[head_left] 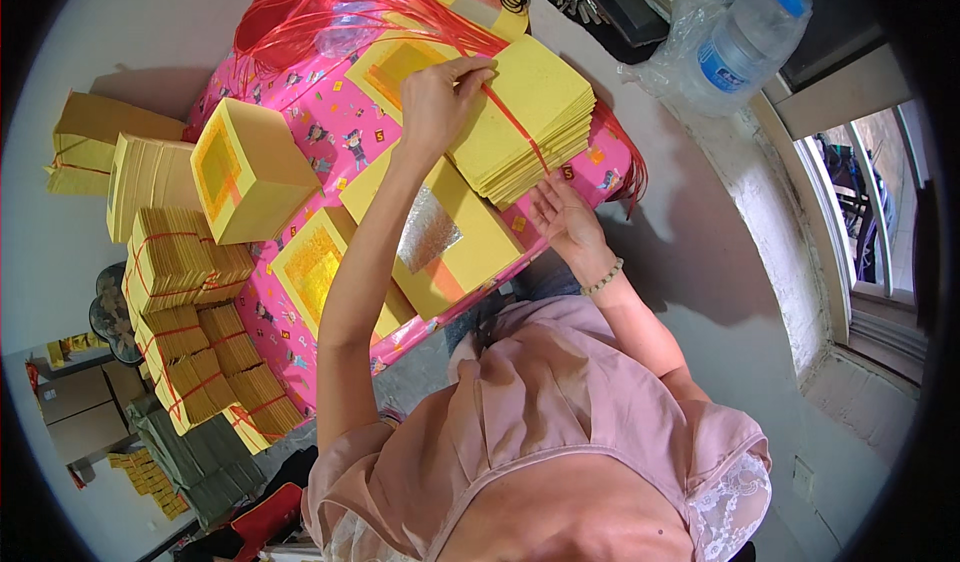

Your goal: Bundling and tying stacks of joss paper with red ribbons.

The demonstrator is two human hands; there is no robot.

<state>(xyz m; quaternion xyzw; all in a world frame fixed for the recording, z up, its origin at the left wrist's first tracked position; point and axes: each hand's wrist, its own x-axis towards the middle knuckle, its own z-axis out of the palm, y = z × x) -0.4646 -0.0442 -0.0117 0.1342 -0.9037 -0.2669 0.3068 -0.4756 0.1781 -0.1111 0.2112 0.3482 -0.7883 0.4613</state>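
I'm seeing one thick stack of yellow paper sheets [530, 122], square-cut, edges roughly aligned, slightly fanned at the near side. It's sitting tilted near the far right corner of the pink patterned table [300, 112], its near edge overlapping a flat yellow sheet with a silver foil square [440, 237]. A thin red plastic string [515, 122] is running diagonally across the stack's top face and down its near edge. My left hand [440, 97] is pinching the string on top; my right hand [565, 222] is touching the stack's underside at the table's right edge.
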